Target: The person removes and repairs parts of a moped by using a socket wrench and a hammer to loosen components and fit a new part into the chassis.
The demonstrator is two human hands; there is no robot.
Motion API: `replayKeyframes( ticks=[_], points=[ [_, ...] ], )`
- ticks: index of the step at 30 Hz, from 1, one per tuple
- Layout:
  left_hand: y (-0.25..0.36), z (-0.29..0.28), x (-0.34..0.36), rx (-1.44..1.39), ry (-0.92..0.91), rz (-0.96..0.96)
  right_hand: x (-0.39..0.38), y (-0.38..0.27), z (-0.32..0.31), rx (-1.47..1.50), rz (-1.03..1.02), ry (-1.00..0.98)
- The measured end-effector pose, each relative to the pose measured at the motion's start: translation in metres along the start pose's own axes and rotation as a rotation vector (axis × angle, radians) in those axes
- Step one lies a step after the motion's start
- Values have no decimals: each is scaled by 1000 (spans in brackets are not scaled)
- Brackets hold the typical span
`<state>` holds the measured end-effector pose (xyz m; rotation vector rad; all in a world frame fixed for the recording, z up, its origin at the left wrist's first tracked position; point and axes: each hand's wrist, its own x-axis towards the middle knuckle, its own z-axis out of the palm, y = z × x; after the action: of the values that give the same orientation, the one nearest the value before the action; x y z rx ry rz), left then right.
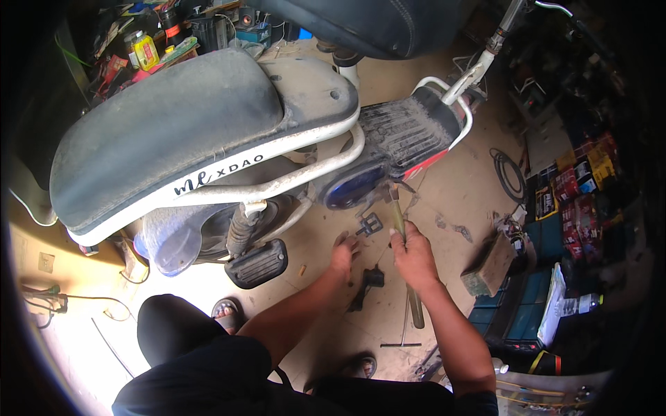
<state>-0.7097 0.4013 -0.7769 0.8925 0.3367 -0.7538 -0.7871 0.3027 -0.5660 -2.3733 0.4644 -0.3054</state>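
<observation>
My right hand (414, 258) is wrapped round a long olive-coloured tool handle (416, 308). Its upper end meets the underside of the electric scooter by the footboard (406, 132), and the tool's head cannot be made out there. Lower and to the left, my left hand (345, 252) reaches over the floor with its fingers apart, holding nothing I can see. Just beyond its fingertips is a black pedal (370, 223). A black pistol-shaped tool (368, 286) lies on the floor between my forearms, and a thin T-handle wrench (401, 344) lies nearer my feet.
The scooter's dusty seat (173, 118) and white frame rail (270, 186) fill the left. A rubber footrest (257, 264) juts out below. At right stand stacked boxes (579, 201), a wooden block (489, 265) and a coiled cable (508, 175). Bottles (146, 50) and clutter sit at the back left.
</observation>
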Motion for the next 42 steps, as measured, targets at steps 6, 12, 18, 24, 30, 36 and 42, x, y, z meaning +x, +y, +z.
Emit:
replayKeyframes(
  ticks=[6, 12, 18, 24, 30, 36, 42],
  points=[
    [-27, -45, -4, -45, 184, -137, -15, -58, -70, 245, 26, 456],
    [-55, -56, 14, -69, 258, -188, -14, -49, -81, 355, -363, 551],
    [-3, -11, -29, 3, 318, -227, -23, -27, -48, -40, 61, 234],
    [6, -32, -11, -80, 314, -5, 25, -133, -143, 433, -283, 716],
    [3, 14, 1, -176, 377, -76, -3, 14, -35, -493, 175, -159],
    [23, -22, 11, -235, 422, -35, 12, -90, -131, -317, 47, 367],
    [15, -2, 17, -323, 438, -145, 24, -91, -116, 378, -264, 610]
  ],
)
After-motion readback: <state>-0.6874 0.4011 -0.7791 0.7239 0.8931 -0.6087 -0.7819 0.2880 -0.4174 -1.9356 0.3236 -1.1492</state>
